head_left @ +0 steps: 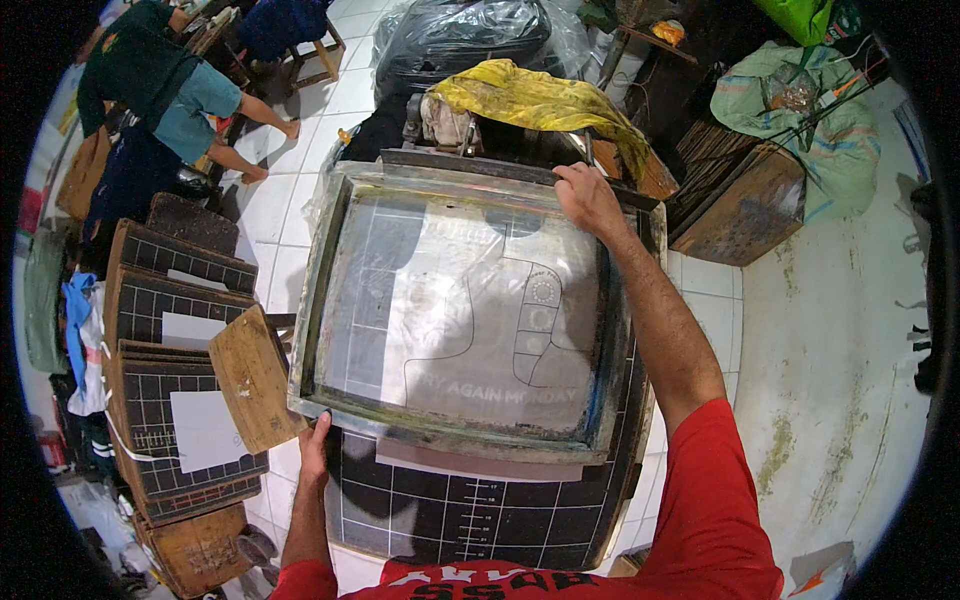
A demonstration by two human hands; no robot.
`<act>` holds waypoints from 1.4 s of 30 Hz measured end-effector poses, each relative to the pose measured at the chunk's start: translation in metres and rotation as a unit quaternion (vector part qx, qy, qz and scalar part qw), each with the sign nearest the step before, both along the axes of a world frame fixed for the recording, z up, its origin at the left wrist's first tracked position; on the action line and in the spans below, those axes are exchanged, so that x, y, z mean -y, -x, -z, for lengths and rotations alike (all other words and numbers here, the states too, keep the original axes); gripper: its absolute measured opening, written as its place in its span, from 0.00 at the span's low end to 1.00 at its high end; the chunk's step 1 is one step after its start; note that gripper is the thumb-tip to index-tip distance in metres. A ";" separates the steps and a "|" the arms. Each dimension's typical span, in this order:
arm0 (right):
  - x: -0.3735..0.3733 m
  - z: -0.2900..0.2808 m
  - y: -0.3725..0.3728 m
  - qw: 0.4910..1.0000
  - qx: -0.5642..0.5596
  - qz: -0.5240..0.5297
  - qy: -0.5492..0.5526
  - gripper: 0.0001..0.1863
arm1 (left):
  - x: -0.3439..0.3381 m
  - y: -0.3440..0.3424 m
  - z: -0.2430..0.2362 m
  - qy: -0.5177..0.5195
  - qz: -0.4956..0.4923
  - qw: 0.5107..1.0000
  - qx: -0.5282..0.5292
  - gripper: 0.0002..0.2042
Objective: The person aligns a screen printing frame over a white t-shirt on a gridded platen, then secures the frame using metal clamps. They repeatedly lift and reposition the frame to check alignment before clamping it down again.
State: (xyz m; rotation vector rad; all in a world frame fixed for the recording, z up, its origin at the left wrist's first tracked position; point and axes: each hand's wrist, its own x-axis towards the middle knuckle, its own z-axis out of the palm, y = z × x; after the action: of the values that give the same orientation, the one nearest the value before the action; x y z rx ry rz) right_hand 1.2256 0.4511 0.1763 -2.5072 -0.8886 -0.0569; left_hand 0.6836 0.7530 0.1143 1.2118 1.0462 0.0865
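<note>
A screen printing frame (618, 310) with translucent mesh showing faint line artwork and lettering lies over a white sheet (480, 472) on a black gridded board (400, 510). My left hand (314, 450) grips the frame's lower-left corner, thumb on top. My right hand (585, 195) has curled fingers on the upper rail, beside a dark bar (470, 164) along the far edge. A yellow stained cloth (520, 100) drapes over the hardware behind.
At left are stacked gridded boards (180, 400) and a wooden plank (245, 375). Another person (170, 100) bends at upper left. Plastic-covered bags (450, 40) stand at the back. Brown boards (740, 200), a woven sack (820, 170) and a wall (810, 400) are at right.
</note>
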 end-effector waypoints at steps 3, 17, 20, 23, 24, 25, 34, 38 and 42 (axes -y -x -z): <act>0.003 0.016 0.004 0.999 0.034 -0.018 0.011 0.24 | 0.001 0.002 0.005 -0.023 -0.013 1.000 -0.007 0.30; 0.192 0.043 0.227 0.933 -0.109 0.323 -0.117 0.44 | 0.001 0.002 0.014 -0.047 -0.025 0.998 -0.025 0.29; 0.237 0.058 0.331 0.869 -0.303 0.391 -0.023 0.67 | 0.001 0.001 0.010 -0.049 -0.022 0.997 -0.051 0.30; 0.246 0.064 0.372 0.864 -0.348 0.347 -0.115 0.75 | 0.000 0.001 0.012 0.011 -0.019 1.000 -0.008 0.31; 0.246 0.063 0.375 0.857 -0.357 0.355 -0.108 0.75 | -0.002 0.002 0.014 0.001 -0.017 1.000 -0.012 0.31; 0.245 0.062 0.373 0.852 -0.366 0.361 -0.097 0.75 | -0.003 0.003 0.018 -0.001 -0.013 1.000 -0.009 0.32; 0.240 0.053 0.361 0.837 -0.395 0.370 -0.084 0.78 | -0.017 0.005 0.038 -0.041 0.002 0.999 0.013 0.39; 0.242 0.056 0.356 0.839 -0.406 0.350 -0.096 0.80 | 0.014 0.010 0.012 -0.329 -0.054 0.942 -0.047 0.38; 0.246 0.059 0.355 0.860 -0.382 0.327 -0.086 0.80 | 0.108 0.064 -0.014 -0.417 -0.159 0.895 -0.016 0.35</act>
State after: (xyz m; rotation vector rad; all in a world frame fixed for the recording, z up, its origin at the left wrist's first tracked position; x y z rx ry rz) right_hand 0.8705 0.2051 0.1169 -2.2271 0.2858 0.5700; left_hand 0.6193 0.6448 0.1280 1.7910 1.2773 0.8466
